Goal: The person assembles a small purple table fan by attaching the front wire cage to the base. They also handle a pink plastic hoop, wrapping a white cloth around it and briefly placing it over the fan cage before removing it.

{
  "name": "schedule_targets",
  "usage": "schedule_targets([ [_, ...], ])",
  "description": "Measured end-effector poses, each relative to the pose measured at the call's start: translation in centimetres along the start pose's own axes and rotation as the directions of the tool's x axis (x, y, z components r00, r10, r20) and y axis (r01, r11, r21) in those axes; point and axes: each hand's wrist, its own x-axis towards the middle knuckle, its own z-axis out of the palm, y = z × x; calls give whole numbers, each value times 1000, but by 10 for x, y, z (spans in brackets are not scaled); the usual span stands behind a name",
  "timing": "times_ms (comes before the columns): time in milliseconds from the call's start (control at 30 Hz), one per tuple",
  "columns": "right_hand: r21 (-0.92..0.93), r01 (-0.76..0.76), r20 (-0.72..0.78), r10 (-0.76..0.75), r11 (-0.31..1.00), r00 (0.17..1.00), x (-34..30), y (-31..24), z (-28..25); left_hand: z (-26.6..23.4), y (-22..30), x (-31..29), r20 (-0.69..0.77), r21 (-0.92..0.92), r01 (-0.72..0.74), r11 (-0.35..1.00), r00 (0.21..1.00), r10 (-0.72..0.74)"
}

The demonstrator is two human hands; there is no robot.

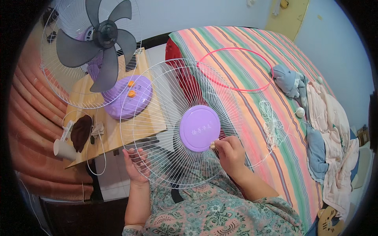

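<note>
A white wire fan grille (163, 114) with a round purple centre disc (199, 128) is held tilted over my lap. My left hand (136, 164) grips its lower left rim, the fingers showing behind the wires. At the disc's lower right edge, my right hand (229, 154) pinches a small pale-yellow wad (214, 144), perhaps cloth; its kind is not clear. On the wooden table stands an electric fan with grey blades (107, 34), its front uncovered and its rear grille (53, 88) behind the blades. The fan's purple base (129, 98) carries orange knobs.
A pink hoop (235, 89) and a bundle of white cord (269, 126) lie on the striped bed (291, 157) at right, near rumpled clothes (327, 118). On the table (114, 137) are a dark brown cloth (81, 133), a white cup (64, 149) and a looping cable.
</note>
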Motion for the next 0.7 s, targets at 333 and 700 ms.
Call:
schedule_targets([
  [333, 44, 287, 26, -289, 957, 957, 6, -2, 6, 6, -7, 1, 10, -2, 12, 1000, 1000, -11],
  [700, 108, 499, 76, -507, 860, 858, 45, -25, 28, 0, -2, 1, -51, -23, 1, 1000, 999, -2],
])
